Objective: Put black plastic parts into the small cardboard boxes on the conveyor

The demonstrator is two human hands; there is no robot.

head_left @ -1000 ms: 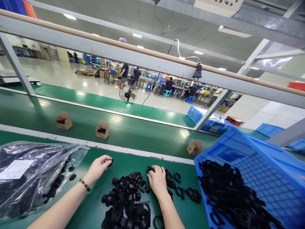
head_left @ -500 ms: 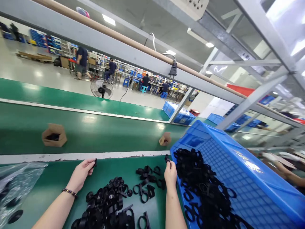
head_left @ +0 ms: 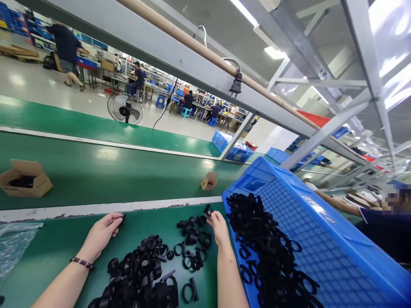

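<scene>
My left hand (head_left: 102, 233) pinches a small black plastic piece (head_left: 123, 219) above the green work surface, its shape mostly hidden by the fingers. My right hand (head_left: 220, 230) is closed on a black plastic ring clip (head_left: 208, 210) with a flat tab, held over the far end of a loose group of similar ring clips (head_left: 192, 237). Between my forearms lies a heap of black round caps (head_left: 141, 267). A single ring clip (head_left: 190, 291) rests apart near the front. To the right of my right hand stands a tilted blue crate (head_left: 321, 214) with many black ring parts (head_left: 266, 252) in it.
An open cardboard box (head_left: 40, 184) with dark contents and a smaller box (head_left: 209, 182) stand on the green belt (head_left: 128, 179) beyond the white strip. A clear plastic bag (head_left: 17, 244) lies at left. A metal frame with a hanging plug (head_left: 236, 83) crosses above. A co-worker (head_left: 385, 222) sits at right.
My right hand has moved left, from beside the crate's edge to above the ring clips, still holding a black part. My left hand keeps its piece. The view has shifted slightly.
</scene>
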